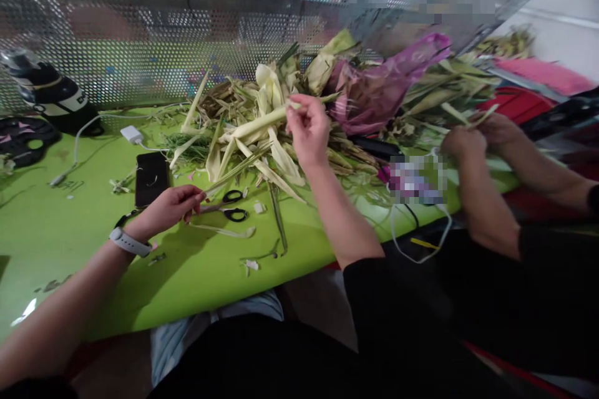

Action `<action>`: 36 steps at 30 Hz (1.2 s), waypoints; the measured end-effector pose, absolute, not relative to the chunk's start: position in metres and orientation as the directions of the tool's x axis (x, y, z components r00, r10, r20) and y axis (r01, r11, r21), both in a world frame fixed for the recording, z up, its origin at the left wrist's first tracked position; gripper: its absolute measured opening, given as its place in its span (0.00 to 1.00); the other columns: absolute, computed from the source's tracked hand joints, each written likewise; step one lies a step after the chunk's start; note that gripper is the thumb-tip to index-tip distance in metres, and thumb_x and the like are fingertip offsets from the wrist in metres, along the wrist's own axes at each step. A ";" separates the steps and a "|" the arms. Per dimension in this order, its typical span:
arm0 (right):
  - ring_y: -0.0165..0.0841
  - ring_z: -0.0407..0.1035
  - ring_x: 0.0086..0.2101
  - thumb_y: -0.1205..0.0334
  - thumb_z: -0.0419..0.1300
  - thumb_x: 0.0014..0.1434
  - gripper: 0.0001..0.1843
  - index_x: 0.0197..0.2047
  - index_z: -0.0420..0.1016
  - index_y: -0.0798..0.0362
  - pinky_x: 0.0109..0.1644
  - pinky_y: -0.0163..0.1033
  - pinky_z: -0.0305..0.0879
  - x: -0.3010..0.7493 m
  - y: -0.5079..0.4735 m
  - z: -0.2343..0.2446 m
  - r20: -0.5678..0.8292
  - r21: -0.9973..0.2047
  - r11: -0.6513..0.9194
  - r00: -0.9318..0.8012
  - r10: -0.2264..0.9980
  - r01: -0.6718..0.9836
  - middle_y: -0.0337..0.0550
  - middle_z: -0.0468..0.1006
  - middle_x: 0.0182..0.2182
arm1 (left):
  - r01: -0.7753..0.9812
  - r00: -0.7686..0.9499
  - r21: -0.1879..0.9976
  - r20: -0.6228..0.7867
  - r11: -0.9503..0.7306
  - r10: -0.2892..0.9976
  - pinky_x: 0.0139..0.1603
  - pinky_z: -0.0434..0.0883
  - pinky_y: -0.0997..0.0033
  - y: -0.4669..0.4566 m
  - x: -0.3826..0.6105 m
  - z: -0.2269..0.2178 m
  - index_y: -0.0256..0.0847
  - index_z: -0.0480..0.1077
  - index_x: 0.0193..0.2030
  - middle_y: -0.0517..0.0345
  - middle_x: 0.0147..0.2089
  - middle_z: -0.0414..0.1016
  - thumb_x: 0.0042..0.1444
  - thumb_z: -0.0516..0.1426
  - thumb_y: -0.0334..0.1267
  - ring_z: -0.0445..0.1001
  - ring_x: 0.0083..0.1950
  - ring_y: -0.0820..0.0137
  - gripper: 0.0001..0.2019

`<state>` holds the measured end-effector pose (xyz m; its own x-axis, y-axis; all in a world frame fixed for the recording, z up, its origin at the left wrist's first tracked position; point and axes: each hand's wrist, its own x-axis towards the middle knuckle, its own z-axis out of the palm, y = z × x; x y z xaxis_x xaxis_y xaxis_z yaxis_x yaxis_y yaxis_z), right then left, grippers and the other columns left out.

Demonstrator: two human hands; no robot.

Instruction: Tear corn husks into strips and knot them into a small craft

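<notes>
My right hand (309, 131) is raised over a heap of pale green and yellow palm leaves (253, 137), its fingers pinched on the tip of a long pale leaf (262, 121). My left hand (171, 207), a white watch on its wrist, rests low on the bright green table (70, 230). Its fingers are closed on the near end of a thin leaf strip (234, 171) that runs up towards the heap. Black-handled scissors (233, 206) lie just right of the left hand. Cut leaf scraps are scattered around them.
A black phone (152, 177) and a white charger (131, 134) with its cable lie left of the heap. A pink plastic bag (388, 81) sits behind the leaves. A perforated metal screen (163, 31) closes the back. Another person's hands (472, 140) handle leaves at the right.
</notes>
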<state>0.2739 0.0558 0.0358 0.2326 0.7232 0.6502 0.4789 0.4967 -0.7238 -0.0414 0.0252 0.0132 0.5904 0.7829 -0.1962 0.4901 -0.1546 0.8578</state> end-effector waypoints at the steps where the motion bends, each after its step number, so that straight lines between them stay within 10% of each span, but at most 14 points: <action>1: 0.33 0.73 0.39 0.48 0.53 0.69 0.18 0.53 0.75 0.48 0.47 0.44 0.69 0.268 0.047 0.041 0.677 -0.630 0.534 0.064 0.733 0.564 0.41 0.79 0.37 | 0.518 0.598 0.836 -0.203 -0.180 0.775 0.24 0.67 0.75 0.027 -0.042 0.015 0.38 0.71 0.40 0.57 0.31 0.75 0.62 0.54 0.49 0.69 0.23 0.75 0.15; 7: 0.35 0.74 0.42 0.58 0.55 0.70 0.14 0.47 0.81 0.53 0.60 0.52 0.60 0.222 0.012 0.045 0.205 -0.341 0.673 -0.646 0.735 0.657 0.47 0.83 0.43 | 0.604 0.664 0.728 -0.235 -0.324 0.710 0.27 0.71 0.75 0.031 -0.056 0.040 0.38 0.74 0.42 0.57 0.31 0.77 0.63 0.53 0.48 0.72 0.24 0.74 0.15; 14: 0.30 0.71 0.30 0.56 0.56 0.68 0.14 0.41 0.80 0.55 0.37 0.36 0.62 0.215 0.015 0.035 -0.032 -0.737 0.459 -0.704 0.710 0.496 0.42 0.80 0.31 | 0.598 0.649 0.761 -0.276 -0.251 0.709 0.21 0.67 0.76 0.056 -0.079 0.071 0.41 0.83 0.35 0.56 0.24 0.77 0.50 0.66 0.40 0.71 0.21 0.71 0.08; 21: 0.26 0.64 0.24 0.43 0.60 0.61 0.21 0.39 0.75 0.55 0.28 0.33 0.59 0.221 -0.009 0.016 -0.187 -0.964 -0.048 -0.540 0.820 0.261 0.36 0.71 0.25 | 0.612 0.569 0.745 -0.184 -0.264 0.801 0.37 0.62 0.81 0.101 -0.083 0.117 0.22 0.78 0.45 0.61 0.28 0.76 0.56 0.58 0.26 0.73 0.30 0.81 0.12; 25: 0.25 0.64 0.25 0.44 0.64 0.57 0.20 0.37 0.74 0.54 0.29 0.33 0.61 0.210 -0.016 0.010 -0.113 -0.994 -0.111 -0.347 0.931 0.027 0.36 0.72 0.25 | 0.017 0.200 0.979 0.194 -0.201 0.960 0.48 0.63 0.74 0.103 -0.071 0.102 0.28 0.59 0.66 0.57 0.44 0.78 0.68 0.38 0.26 0.75 0.45 0.80 0.23; 27: 0.25 0.65 0.26 0.46 0.65 0.56 0.17 0.37 0.74 0.53 0.30 0.32 0.63 0.198 -0.012 0.006 -0.098 -0.989 -0.121 -0.224 0.970 -0.090 0.35 0.72 0.25 | -0.260 -0.039 0.965 0.034 -0.043 0.999 0.48 0.67 0.77 0.089 -0.052 0.079 0.29 0.64 0.57 0.56 0.42 0.80 0.70 0.42 0.30 0.76 0.42 0.80 0.16; 30: 0.23 0.63 0.21 0.50 0.67 0.52 0.16 0.34 0.72 0.53 0.26 0.31 0.61 0.177 0.003 -0.004 -0.166 -0.956 -0.181 -0.083 0.983 -0.230 0.32 0.71 0.22 | -0.206 0.281 0.889 -0.347 0.409 0.895 0.47 0.75 0.67 0.054 -0.017 0.040 0.31 0.70 0.45 0.46 0.42 0.80 0.68 0.50 0.40 0.79 0.41 0.69 0.13; 36: 0.24 0.61 0.19 0.49 0.70 0.49 0.19 0.28 0.70 0.54 0.24 0.32 0.60 0.143 0.018 -0.022 -0.319 -0.904 -0.323 -0.058 0.946 -0.280 0.30 0.70 0.19 | -0.177 0.312 0.887 -0.361 0.427 0.879 0.29 0.70 0.75 0.026 0.024 -0.002 0.36 0.69 0.30 0.61 0.26 0.70 0.60 0.59 0.41 0.69 0.26 0.76 0.12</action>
